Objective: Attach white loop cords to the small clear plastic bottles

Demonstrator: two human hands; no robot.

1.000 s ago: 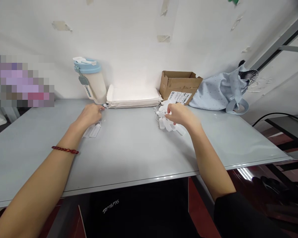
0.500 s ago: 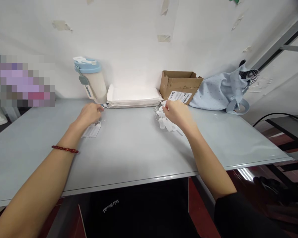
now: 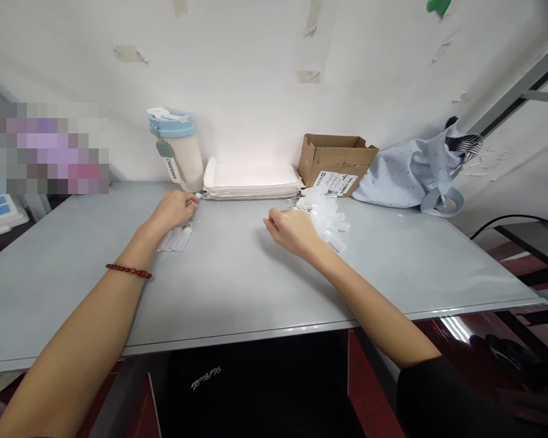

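My left hand (image 3: 173,208) rests on the grey table (image 3: 237,286) with its fingers pinched together at a small white tag near the cup. Two or three white tags (image 3: 177,238) lie side by side just under that wrist. My right hand (image 3: 292,231) is curled, palm down, left of a loose pile of white tags (image 3: 325,213); strings from the pile run to its fingers. Whether it holds a tag is hidden.
Against the wall stand a beige cup with a blue lid (image 3: 179,150), a stack of white sheets (image 3: 251,180), an open cardboard box (image 3: 338,164) and a light blue cloth bag (image 3: 415,170). A black cable (image 3: 506,219) hangs at the right.
My right hand has drawn back leftward from the tag pile, which now shows uncovered. My left hand has stayed near the cup. The camera has tilted slightly.
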